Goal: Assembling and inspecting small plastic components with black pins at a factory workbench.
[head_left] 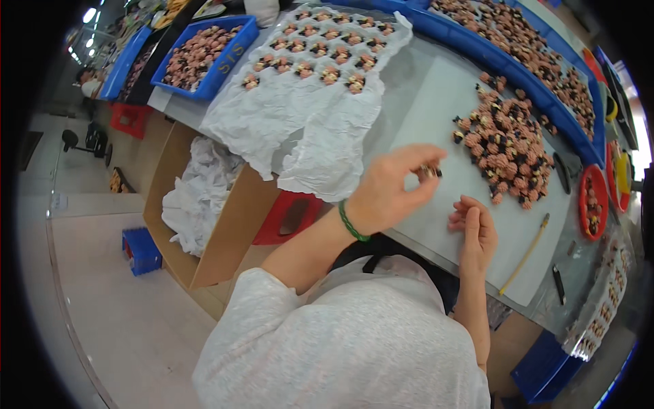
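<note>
My left hand, with a green bracelet at the wrist, pinches a small pink, black and cream piece between thumb and fingertips above the table. What kind of piece it is, I cannot make out. My right hand hovers by the near table edge, fingers loosely bent and apart, nothing visible in it. Beyond it, a heap of similar pink and black pieces lies on a white sheet. Further left, crumpled white paper carries rows of the same pieces, spaced apart.
Blue bins of pieces stand at the back left, and a long blue tray curves along the back right. A cardboard box with white paper sits left. At right are a red bowl, a yellow stick and a black-handled tool.
</note>
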The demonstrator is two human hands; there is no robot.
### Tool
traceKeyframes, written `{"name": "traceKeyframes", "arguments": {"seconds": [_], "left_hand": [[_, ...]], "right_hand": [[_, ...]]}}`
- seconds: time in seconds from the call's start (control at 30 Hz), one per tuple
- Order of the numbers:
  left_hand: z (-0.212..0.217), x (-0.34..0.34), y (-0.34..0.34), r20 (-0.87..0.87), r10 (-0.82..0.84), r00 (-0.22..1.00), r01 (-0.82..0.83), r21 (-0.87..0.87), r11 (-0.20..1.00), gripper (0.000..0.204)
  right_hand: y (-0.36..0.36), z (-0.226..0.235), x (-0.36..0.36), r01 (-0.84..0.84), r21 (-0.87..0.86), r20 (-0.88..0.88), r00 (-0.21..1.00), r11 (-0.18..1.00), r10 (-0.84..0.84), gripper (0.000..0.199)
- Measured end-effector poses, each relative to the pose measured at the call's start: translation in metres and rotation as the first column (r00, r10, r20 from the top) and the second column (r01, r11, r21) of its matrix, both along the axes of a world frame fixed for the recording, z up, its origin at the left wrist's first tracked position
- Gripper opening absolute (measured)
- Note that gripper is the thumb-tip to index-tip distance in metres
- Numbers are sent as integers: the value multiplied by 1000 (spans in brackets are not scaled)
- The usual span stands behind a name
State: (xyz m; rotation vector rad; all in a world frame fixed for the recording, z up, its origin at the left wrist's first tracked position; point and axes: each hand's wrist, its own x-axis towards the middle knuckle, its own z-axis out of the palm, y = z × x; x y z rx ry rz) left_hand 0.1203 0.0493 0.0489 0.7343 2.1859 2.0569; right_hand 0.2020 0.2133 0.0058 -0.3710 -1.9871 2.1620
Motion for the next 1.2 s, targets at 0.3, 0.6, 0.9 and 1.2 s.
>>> {"name": "traceKeyframes", "arguments": {"seconds": [0.3, 0.6, 0.9, 1.2], "left_hand": [[-8, -127, -171, -519, 519, 679, -720, -608, 334, 33], [-52, -138, -182, -481, 326, 814, -504, -864, -14, 64], [-13, -115, -156, -636, 236, 734, -653, -757, -9, 55], [7, 2, 6, -275, 41, 961, -64, -77, 995, 19]], "right_hand": [[0, -4, 3, -71, 171, 51, 997, 983, 64, 28], [3, -7, 1, -85, 222, 17, 996, 971, 83, 21], [38, 11, -13, 345, 630, -289, 936, 696, -202, 21], [42, 5, -9, 185, 602, -114, 983, 777, -145, 22]]}}
